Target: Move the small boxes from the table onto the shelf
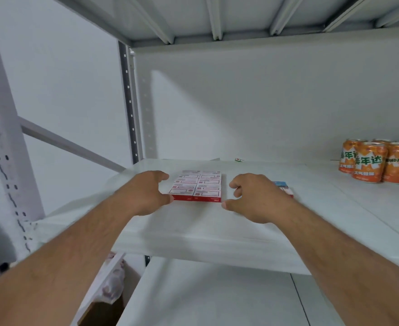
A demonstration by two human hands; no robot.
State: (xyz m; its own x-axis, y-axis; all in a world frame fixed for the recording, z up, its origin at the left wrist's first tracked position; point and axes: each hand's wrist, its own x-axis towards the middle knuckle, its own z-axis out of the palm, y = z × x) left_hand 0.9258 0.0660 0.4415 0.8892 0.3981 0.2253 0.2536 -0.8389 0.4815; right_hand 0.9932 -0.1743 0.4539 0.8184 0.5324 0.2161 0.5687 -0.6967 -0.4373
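Several small red-and-white boxes (196, 187) lie flat in a tight block on the white shelf (217, 231). My left hand (144, 191) is at the block's left side, its thumb tip against the front left corner, fingers loosely curved. My right hand (252, 198) hovers just right of the block with fingers relaxed, a small gap between it and the boxes. Neither hand holds anything. Another small box with a blue and red top (285, 188) lies partly hidden behind my right hand.
Orange soda cans (372, 161) stand at the back right of the shelf. A perforated upright post (129, 102) marks the shelf's left rear corner. Another shelf board (217, 17) sits overhead. A lower shelf (205, 297) and a plastic bag (113, 283) are below.
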